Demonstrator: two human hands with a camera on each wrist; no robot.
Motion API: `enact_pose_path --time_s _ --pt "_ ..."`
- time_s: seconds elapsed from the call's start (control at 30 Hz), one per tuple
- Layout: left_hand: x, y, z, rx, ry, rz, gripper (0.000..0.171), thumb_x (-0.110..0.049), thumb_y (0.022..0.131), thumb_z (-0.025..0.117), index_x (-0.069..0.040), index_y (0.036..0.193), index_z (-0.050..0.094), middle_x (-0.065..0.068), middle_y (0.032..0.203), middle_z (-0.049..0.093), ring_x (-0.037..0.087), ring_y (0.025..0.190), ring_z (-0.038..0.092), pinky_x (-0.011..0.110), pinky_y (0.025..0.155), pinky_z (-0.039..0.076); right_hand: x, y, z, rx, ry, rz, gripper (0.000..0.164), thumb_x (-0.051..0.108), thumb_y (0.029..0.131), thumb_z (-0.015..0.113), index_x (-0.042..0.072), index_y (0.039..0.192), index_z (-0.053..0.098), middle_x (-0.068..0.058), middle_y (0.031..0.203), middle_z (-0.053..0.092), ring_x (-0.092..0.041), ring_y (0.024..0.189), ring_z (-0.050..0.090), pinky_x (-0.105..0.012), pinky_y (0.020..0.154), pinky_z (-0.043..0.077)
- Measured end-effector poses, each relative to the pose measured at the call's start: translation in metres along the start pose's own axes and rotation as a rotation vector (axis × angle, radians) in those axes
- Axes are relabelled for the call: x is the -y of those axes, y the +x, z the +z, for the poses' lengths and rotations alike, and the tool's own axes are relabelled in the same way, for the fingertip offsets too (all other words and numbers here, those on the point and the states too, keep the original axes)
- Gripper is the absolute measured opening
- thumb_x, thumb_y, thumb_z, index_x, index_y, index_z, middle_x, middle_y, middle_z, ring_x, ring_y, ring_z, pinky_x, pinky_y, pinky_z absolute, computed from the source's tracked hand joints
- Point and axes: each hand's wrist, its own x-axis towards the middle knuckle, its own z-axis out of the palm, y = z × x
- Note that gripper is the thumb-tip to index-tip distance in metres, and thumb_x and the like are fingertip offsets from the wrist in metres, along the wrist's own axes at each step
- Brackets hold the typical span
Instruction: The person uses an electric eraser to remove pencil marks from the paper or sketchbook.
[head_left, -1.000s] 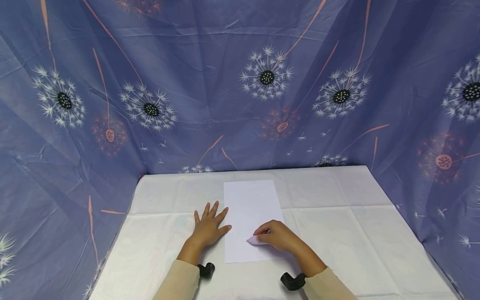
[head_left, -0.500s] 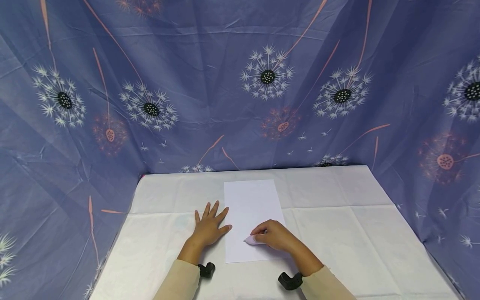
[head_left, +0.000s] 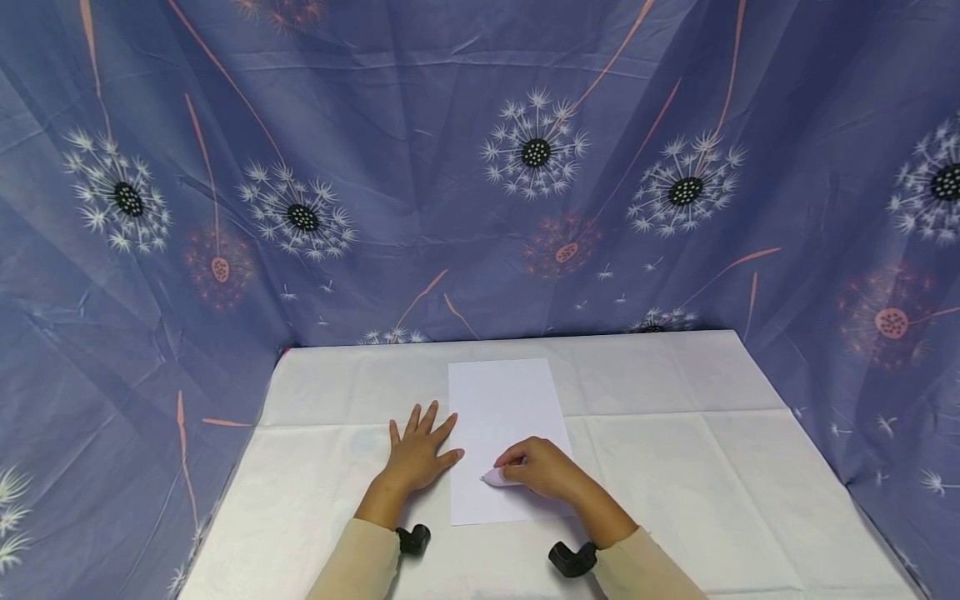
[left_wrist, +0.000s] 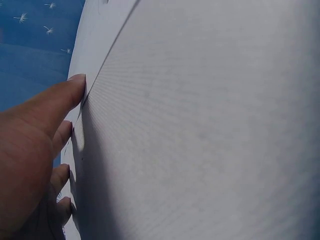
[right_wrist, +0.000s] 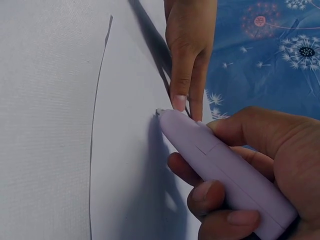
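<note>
Right hand is drifting left across the sheet of paper compared with a second ago, and the 1 lilac pen-like tool is travelling with it, so the tip is now sitting closer to the left hand. Left hand is staying put: it's lying palm down mostly on the white cloth, all 5 digits spreading apart and holding nothing, with the thumb's tip just overlapping the paper's left edge. As for the grip on the right, fingers and thumb are wrapping round the tool's barrel, so it's properly clamped, with the nose poking out past them. That tool is slanting over the near half of the paper, tip pointing left; I can't tell whether the tip is touching. I'm counting just 1 sheet, white, and it's lying upright-ways on the table, well in from both sides. 2 forearms are coming in from the bottom in 2 beige sleeves, and 2 black curved gadgets are sticking out, 1 at each wrist. Behind all that, a blue backdrop is hanging in folds, showing at least 5 big white dandelion heads plus some pinkish ones.
</note>
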Motion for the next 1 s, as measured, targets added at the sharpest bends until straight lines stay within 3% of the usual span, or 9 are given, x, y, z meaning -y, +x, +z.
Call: enact_pose_path --time_s 0.33,1.0 --pt "-0.0017 -0.0005 -0.0016 0.000 -0.004 0.003 0.066 -0.055 0.096 0.060 -0.026 0.153 0.046 0.013 0.169 0.022 0.044 0.157 0.012 0.078 0.116 0.002 -0.0009 0.0028 0.0020 -0.010 0.046 0.029 0.016 0.016 0.091 0.069 0.012 0.102 0.080 0.003 0.081 0.068 -0.010 0.058 0.055 -0.025 0.052 0.048" --pt "-0.0014 -0.0008 -0.0019 0.006 -0.001 -0.004 0.066 -0.055 0.096 0.060 -0.026 0.154 0.045 0.012 0.169 0.022 0.043 0.157 0.011 0.078 0.116 0.002 -0.0026 0.0042 0.0053 -0.027 0.038 0.032 0.016 0.017 0.090 0.070 0.014 0.101 0.080 0.004 0.084 0.068 -0.011 0.062 0.054 -0.025 0.054 0.046"
